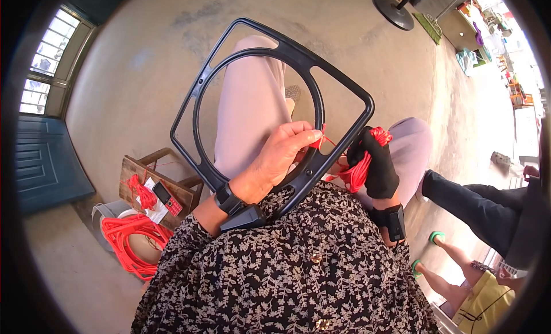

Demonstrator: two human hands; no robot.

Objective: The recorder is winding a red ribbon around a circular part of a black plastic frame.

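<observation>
Across my lap rests a black frame (pixel 344 79), a rounded square outer bar with a large ring inside it. My left hand (pixel 275 156) is bare and reaches over the ring's near right side, thumb and fingers pinching a red cord (pixel 317 143) against the ring. Some of its fingers are hidden under the frame. My right hand (pixel 380 170), in a black glove, is closed round a looped bundle of red cord (pixel 359 174) just outside the frame's right bar. A thin red strand runs between the two hands.
To my left stands a wooden stool (pixel 131 187) with a red-and-black phone (pixel 166 198), paper and more red cord. Beside it, thick red coils (pixel 117 233) lie over a bucket. At right are a person in dark trousers (pixel 476 205) and another in yellow (pixel 488 302).
</observation>
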